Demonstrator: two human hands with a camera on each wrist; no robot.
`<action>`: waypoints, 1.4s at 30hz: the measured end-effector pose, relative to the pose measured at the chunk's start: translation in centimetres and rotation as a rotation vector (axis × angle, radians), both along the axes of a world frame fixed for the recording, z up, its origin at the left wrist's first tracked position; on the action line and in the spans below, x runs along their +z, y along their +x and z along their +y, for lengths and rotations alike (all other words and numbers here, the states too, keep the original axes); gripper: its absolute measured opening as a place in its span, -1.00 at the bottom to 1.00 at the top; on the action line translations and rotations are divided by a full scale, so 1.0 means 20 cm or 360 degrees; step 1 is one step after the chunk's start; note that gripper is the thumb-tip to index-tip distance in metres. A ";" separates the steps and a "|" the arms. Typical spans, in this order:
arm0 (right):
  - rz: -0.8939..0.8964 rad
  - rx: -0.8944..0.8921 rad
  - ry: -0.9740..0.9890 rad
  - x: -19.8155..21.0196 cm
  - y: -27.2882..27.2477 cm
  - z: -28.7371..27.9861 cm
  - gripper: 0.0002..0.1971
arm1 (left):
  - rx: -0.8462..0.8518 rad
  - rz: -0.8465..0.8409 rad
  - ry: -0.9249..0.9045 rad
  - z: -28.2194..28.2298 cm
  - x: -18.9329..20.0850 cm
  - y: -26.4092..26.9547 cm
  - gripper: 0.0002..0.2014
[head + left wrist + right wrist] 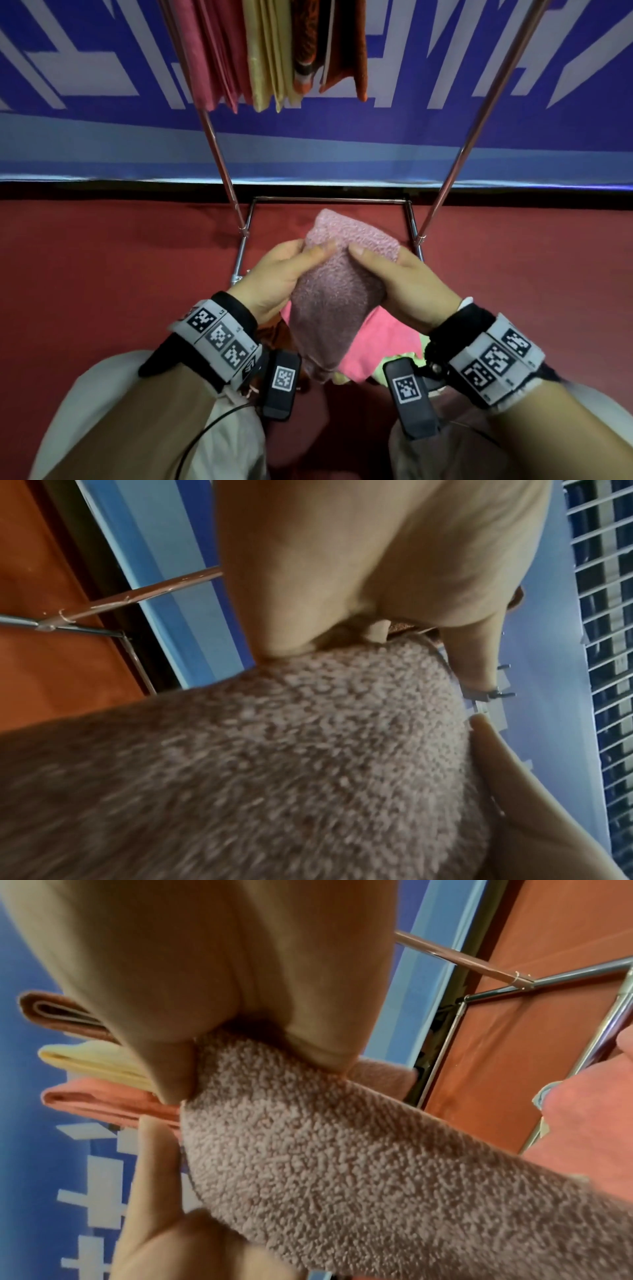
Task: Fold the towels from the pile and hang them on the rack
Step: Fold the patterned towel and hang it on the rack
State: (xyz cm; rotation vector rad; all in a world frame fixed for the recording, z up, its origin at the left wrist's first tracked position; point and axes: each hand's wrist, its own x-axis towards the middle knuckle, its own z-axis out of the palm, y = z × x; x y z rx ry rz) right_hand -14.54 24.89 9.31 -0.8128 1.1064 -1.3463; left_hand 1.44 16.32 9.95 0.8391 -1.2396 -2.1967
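Presently | mauve towel (337,291): likely soft, light, limp | left hand (277,277), right hand (407,287): fingers (317,255) pinching its far end | hold: both corners

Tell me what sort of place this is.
Probably a staged recording area, not a home: a blue printed banner as backdrop, red floor covering, and a metal rack of hung towels.

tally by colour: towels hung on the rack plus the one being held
pink towel: 1
yellow towel: 1
rust-orange towel: 1
mauve towel, gripped by left hand and right hand: 1
total: 4, with 3 on the rack
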 end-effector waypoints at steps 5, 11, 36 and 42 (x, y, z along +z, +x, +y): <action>-0.0012 -0.0174 -0.0038 0.04 -0.03 -0.01 -0.68 | -0.0178 -0.0347 -0.0259 -0.01 -0.05 0.02 -0.56; -0.0058 -0.0168 -0.0084 0.07 -0.07 0.01 -0.72 | -0.0147 -0.0384 -0.0360 0.00 -0.08 0.00 -0.58; -0.0537 -0.0325 0.0066 0.12 -0.03 -0.02 -0.44 | -0.0282 -0.0592 -0.0669 0.04 -0.17 -0.04 0.02; -0.0543 -0.0265 0.0050 0.11 -0.03 -0.03 -0.56 | -0.0379 -0.0596 -0.0824 0.09 -0.23 -0.06 0.07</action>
